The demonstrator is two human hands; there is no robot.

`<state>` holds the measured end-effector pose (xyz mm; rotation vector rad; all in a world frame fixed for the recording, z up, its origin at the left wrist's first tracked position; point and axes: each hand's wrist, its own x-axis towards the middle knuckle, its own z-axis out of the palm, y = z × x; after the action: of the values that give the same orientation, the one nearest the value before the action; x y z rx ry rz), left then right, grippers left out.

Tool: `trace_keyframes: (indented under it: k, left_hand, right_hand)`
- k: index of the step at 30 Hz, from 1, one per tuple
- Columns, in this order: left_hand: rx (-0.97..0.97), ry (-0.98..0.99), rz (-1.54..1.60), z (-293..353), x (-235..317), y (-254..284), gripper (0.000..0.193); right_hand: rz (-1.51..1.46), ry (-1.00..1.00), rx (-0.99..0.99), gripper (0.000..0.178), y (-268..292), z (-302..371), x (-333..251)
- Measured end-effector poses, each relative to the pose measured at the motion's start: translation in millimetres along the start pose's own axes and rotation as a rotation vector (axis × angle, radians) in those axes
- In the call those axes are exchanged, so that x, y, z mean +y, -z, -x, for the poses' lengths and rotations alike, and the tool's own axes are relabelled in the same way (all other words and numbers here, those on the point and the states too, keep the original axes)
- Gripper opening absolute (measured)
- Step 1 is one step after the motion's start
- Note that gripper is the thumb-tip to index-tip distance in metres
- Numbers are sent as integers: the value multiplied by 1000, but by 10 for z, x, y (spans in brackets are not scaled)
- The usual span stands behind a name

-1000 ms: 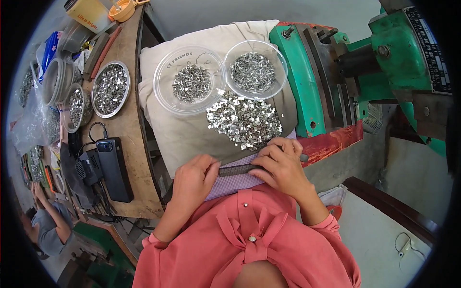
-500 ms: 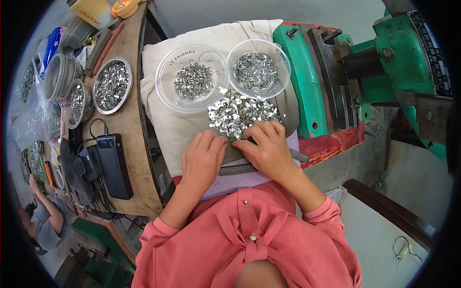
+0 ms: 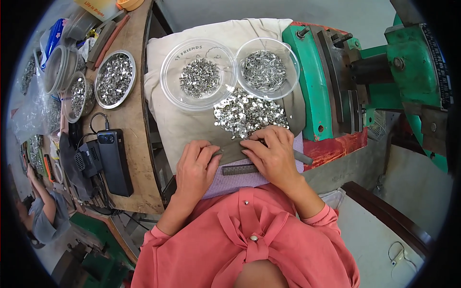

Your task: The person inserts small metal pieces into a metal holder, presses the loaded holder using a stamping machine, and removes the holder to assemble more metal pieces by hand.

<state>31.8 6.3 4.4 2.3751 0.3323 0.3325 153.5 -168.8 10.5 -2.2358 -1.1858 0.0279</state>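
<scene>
A heap of small shiny metal pieces (image 3: 249, 113) lies on the cloth in front of me. My left hand (image 3: 194, 165) is to the left of the heap's near edge, thumb and forefinger pinched at what looks like a small metal piece (image 3: 219, 152). At the near right of the heap is my right hand (image 3: 274, 153), its thumb and forefinger closed together; whatever they hold is too small to make out. Beyond the heap stand a clear round tub of short metal pieces (image 3: 199, 79) and another of thin metal pins (image 3: 264, 72).
A dark ruler-like strip (image 3: 240, 169) lies on the checked purple cloth (image 3: 225, 181) near me. To the right stands a green machine (image 3: 307, 96). The wooden table (image 3: 139, 168) on the left bears a metal dish (image 3: 133, 79) and a black power bank (image 3: 115, 163). A person (image 3: 48, 216) sits far left.
My hands have moved apart: the left has shifted left and toward me, while the right remains by the heap. The whole view has shifted slightly.
</scene>
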Motion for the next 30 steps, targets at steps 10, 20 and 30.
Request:
trace_keyframes:
  k: [10, 20, 30]
  left_hand:
    - [32, -24, -37, 4, -22, -64, 21]
    - [54, 95, 117, 95, -49, -38, 23]
    - [66, 10, 27, 7, -31, -93, 20]
  right_hand:
    - [5, -29, 80, 15, -20, -86, -48]
    - [75, 76, 16, 13, -171, -160, -70]
    - [55, -57, 56, 15, -34, 39, -49]
